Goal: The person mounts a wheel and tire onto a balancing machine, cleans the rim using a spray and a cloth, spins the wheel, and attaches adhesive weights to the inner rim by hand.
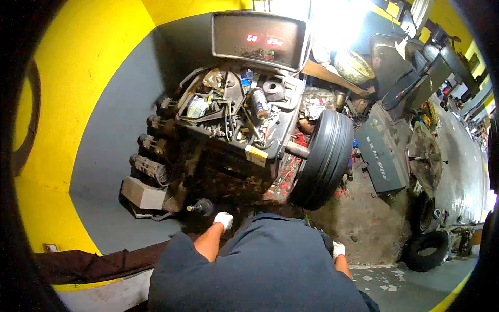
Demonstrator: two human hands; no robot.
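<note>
Both gloved hands, left (223, 219) and right (338, 249), hang low beneath the tyre (322, 158); grip unclear.

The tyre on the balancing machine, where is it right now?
In the head view the tyre sits right of centre, mounted on the machine's shaft, beside the cluttered tool tray.

Left hand (224, 219) in a white glove, low at the front of the wheel balancer (228, 140), just right of a small dark knob (201, 207) with a short shaft sticking out left. Can't tell whether it grips anything. Right hand (338, 249), also white-gloved, hangs at the person's side, mostly hidden by the dark blue shirt. Black tyre (322, 158) mounted upright on the balancer's shaft, tread facing the camera, above and between both hands.
</note>
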